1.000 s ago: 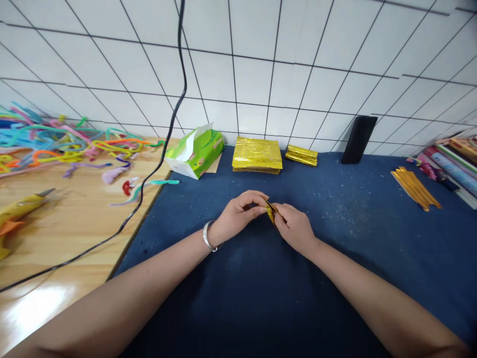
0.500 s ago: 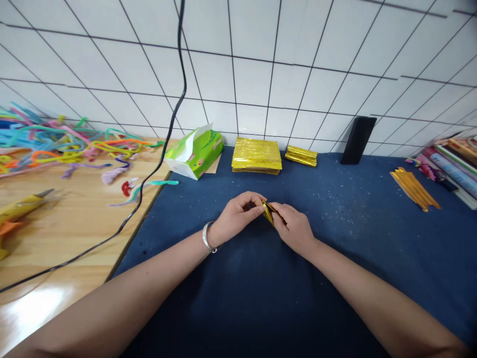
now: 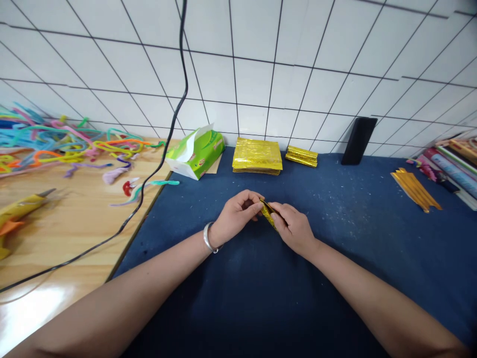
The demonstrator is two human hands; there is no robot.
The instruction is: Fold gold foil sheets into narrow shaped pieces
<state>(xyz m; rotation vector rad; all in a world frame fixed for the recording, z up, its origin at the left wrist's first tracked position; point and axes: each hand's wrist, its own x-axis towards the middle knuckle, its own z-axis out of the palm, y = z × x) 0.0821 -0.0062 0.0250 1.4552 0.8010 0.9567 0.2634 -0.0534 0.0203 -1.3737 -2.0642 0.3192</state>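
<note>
Both hands meet over the blue cloth in the middle of the view. My left hand, with a silver bangle on the wrist, pinches one end of a small folded gold foil piece. My right hand grips the other end with curled fingers. Most of the foil piece is hidden between the fingers.
A stack of gold foil sheets and a smaller gold pile lie behind the hands. A green tissue pack, a black block, gold strips, pipe cleaners, a glue gun and a black cable surround them.
The fingers of both hands shifted slightly on the gold foil piece, which now shows a little more between them. The arms stayed in place.
</note>
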